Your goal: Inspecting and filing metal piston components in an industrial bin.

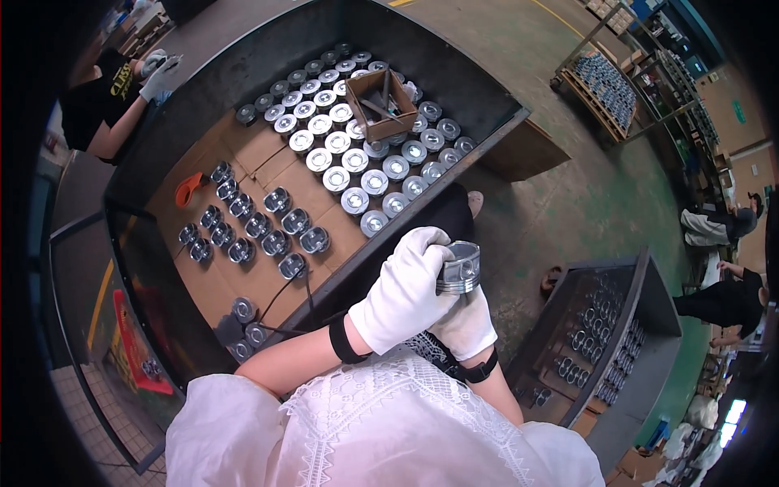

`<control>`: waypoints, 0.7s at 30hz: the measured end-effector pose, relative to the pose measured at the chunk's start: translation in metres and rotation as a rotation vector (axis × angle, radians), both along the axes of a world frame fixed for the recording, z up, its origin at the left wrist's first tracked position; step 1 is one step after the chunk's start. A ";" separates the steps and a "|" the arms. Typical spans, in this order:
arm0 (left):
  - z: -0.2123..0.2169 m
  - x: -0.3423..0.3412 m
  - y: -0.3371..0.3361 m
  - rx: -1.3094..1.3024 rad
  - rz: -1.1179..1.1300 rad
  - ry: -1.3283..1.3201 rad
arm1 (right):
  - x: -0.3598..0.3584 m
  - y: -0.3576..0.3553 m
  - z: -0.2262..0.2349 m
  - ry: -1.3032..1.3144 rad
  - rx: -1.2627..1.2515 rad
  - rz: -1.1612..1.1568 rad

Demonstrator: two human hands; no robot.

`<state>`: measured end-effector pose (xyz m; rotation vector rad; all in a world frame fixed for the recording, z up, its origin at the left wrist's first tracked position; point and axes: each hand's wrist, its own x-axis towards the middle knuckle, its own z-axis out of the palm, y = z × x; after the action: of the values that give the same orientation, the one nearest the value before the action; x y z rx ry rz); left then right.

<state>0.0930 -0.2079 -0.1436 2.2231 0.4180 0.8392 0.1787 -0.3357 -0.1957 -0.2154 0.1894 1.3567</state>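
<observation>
A silver metal piston (461,269) with ring grooves is held up in front of my body. My left hand (406,284), in a white glove, is closed on its left side with the fingers curled. Just below and behind it, my gloved right hand (467,325) meets the piston's underside; most of its fingers are hidden. Ahead of my hands, several pistons (315,239) lie on their sides on the cardboard (235,288) inside a large dark metal bin. Farther back, rows of pistons (355,161) show their round flat tops.
The bin's dark wall (454,73) rises around the pistons. A small cardboard box (381,130) with tools sits on the rows; an orange strap-like item (188,189) lies left. Another person (122,101) stands at far left. A second bin (641,308) of parts stands at right.
</observation>
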 end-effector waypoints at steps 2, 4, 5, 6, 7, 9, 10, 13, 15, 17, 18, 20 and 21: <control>0.000 0.000 0.001 0.010 0.006 -0.003 | 0.001 0.002 0.001 -0.035 -0.147 -0.026; -0.005 -0.002 0.003 0.000 0.017 0.002 | 0.002 0.004 0.004 -0.034 -0.117 -0.027; -0.008 -0.002 0.004 -0.009 0.024 0.005 | 0.002 0.006 0.007 -0.033 -0.087 -0.033; -0.011 -0.001 0.004 -0.009 0.022 0.004 | 0.003 0.007 0.010 -0.034 -0.086 -0.034; -0.014 0.000 0.004 -0.029 0.045 0.020 | 0.004 0.009 0.013 -0.104 -0.101 -0.094; -0.018 0.003 0.005 -0.045 0.066 0.031 | 0.005 0.012 0.016 -0.178 -0.112 -0.156; -0.020 0.004 0.005 -0.071 0.057 0.009 | 0.003 0.012 0.016 -0.309 -0.160 -0.199; -0.021 0.010 0.002 -0.031 0.088 -0.053 | -0.003 0.012 0.016 -0.572 -0.290 -0.289; -0.019 0.010 0.002 -0.023 0.078 -0.087 | -0.010 0.011 0.018 -0.683 -0.365 -0.329; -0.015 0.010 0.000 -0.072 0.089 -0.062 | -0.011 0.009 0.017 -0.699 -0.345 -0.325; -0.016 0.010 -0.002 -0.092 0.092 -0.051 | -0.012 0.008 0.015 -0.746 -0.386 -0.343; -0.015 0.011 -0.001 -0.119 0.081 -0.069 | -0.016 0.010 0.015 -0.758 -0.419 -0.386; -0.015 0.012 0.000 -0.151 0.072 -0.083 | -0.013 0.011 0.013 -0.760 -0.419 -0.392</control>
<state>0.1047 -0.2078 -0.1582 2.0376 0.5075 0.9037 0.1656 -0.3250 -0.1822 -0.9723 -0.1263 0.7611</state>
